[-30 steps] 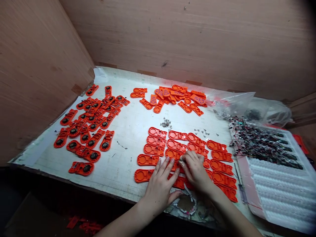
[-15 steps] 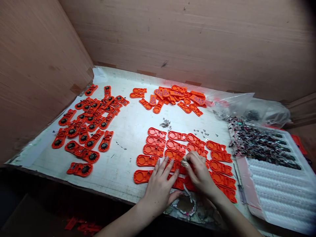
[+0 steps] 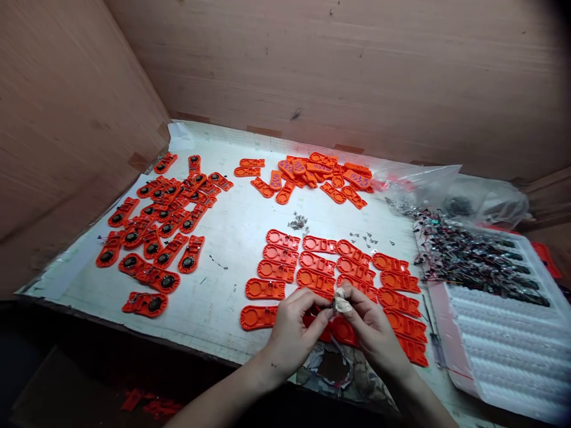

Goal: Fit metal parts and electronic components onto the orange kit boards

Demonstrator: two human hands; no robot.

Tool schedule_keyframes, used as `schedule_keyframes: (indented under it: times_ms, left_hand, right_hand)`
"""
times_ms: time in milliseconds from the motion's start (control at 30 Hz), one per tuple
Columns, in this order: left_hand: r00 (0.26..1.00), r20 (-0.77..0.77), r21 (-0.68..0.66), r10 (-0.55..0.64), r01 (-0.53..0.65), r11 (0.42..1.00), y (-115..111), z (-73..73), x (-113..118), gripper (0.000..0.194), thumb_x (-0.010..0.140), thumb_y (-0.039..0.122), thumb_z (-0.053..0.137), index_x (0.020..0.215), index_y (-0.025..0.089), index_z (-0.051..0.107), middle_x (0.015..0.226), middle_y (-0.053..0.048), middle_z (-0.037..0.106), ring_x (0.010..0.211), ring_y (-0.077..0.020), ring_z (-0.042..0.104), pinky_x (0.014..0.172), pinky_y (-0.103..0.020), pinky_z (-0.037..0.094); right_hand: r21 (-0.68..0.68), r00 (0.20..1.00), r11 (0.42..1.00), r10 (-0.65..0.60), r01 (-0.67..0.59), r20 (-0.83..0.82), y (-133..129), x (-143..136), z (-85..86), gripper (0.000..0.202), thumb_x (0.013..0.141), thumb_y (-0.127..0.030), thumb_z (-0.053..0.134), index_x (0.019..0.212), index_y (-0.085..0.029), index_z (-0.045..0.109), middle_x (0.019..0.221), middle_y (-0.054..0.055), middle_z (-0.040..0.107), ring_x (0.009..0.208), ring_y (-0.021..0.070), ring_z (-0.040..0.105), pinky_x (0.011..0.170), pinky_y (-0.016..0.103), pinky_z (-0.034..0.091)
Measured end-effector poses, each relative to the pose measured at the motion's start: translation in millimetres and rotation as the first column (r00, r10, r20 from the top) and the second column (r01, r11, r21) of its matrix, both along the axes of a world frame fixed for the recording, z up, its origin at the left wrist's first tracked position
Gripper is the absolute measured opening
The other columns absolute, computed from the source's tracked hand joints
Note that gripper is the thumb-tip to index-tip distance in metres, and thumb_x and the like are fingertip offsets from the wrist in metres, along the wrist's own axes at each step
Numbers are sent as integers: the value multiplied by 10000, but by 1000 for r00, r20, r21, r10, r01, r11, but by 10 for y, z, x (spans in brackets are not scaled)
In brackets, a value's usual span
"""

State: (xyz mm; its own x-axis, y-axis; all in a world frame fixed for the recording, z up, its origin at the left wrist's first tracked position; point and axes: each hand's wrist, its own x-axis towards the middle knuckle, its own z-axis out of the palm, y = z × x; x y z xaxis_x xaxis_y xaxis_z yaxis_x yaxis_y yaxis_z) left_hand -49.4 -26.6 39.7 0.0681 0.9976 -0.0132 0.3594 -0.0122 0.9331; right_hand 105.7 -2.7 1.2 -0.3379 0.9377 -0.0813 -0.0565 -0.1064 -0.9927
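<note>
My left hand [image 3: 297,327] is closed, its thumb and fingers pinching something small and dark that I cannot make out. Against it, my right hand [image 3: 370,324] is also closed; a whitish wrap [image 3: 342,301] covers one or two of its fingertips, and what they grip is too small to name. Both hands meet above rows of orange plastic shells [image 3: 316,280]. One orange shell [image 3: 343,330] lies just below the fingertips. Small metal pieces [image 3: 298,222] form a little pile behind the rows, with more metal bits [image 3: 363,239] scattered to the right.
Orange shells fitted with dark round parts [image 3: 166,282] crowd the left side. More orange shells [image 3: 332,193] are heaped at the back. On the right, a white foam tray [image 3: 495,345] holds wired components [image 3: 473,261], beside clear plastic bags [image 3: 486,199]. Wooden panels [image 3: 312,77] surround the table.
My left hand has gone from lying spread over the shells to pinching near my right fingertips. My right hand has turned slightly and its wrapped fingers show more.
</note>
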Motion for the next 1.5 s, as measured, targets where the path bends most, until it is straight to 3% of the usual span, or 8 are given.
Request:
schedule_keyframes:
  times_ms: [133,267,400,533,700,1000,1200,1500]
  left_hand:
    - [997,-60,29,-53,54,998,-10,-11,-58,53,840,167,580,842,164,633,800,-20,614,755,-132,560,697,-237,425]
    - [981,-144,60,-130,140,988,-1,-42,-105,66,829,123,565,830,165,616,790,-19,596,759,-137,543,687,-239,420]
    - [968,-221,64,-116,133,989,-50,-120,-101,60,849,152,551,855,167,609,807,-29,601,772,-153,552,695,-262,447]
    - [880,-474,166,-27,120,979,-181,-234,-104,245,864,268,553,1086,171,596,1082,-101,614,993,-240,545,839,-389,471]
    - [701,-703,138,-120,301,944,-286,-360,-155,541,815,392,606,1300,181,490,1394,-117,444,1279,-317,370,1009,-496,386]
    - [672,-730,115,-122,297,948,-290,-417,-167,542,836,460,564,1315,216,485,1419,-75,432,1298,-286,371,1038,-472,371]
    - [658,-741,105,-135,312,944,-293,-424,-173,603,807,487,594,1327,207,471,1435,-87,407,1302,-296,368,1042,-472,370]
    - [652,-747,118,-129,322,939,-289,-411,-184,577,826,498,564,1328,230,471,1437,-81,404,1300,-293,376,1045,-485,366]
  right_hand:
    - [167,986,982,60,-86,157,62,80,129,164,908,-349,470,854,-214,545,796,18,496,744,150,498,677,270,446]
    - [342,917,910,88,-233,390,117,145,198,128,909,-313,472,923,-221,561,859,47,508,839,191,487,745,329,408]
    - [358,833,874,91,-330,545,128,121,139,142,932,-280,424,857,-213,524,850,41,498,837,192,464,734,329,359]
    - [443,783,871,-120,-211,610,152,7,-68,139,937,-250,412,869,-202,523,841,34,514,828,194,468,717,329,305]
    - [549,688,797,-251,-252,681,209,-91,-281,172,932,-205,391,864,-182,547,889,59,540,851,209,462,753,353,266]
    - [653,633,683,-354,-328,688,168,-114,-296,177,922,-167,385,844,-161,544,843,54,533,815,197,447,775,357,247]
    - [650,621,702,-378,-291,686,121,-162,-313,195,922,-162,391,827,-161,561,820,49,552,806,189,452,782,361,251]
    - [602,694,760,-297,-244,656,137,23,-272,138,920,-224,441,946,-191,572,883,45,548,857,203,463,756,342,275]
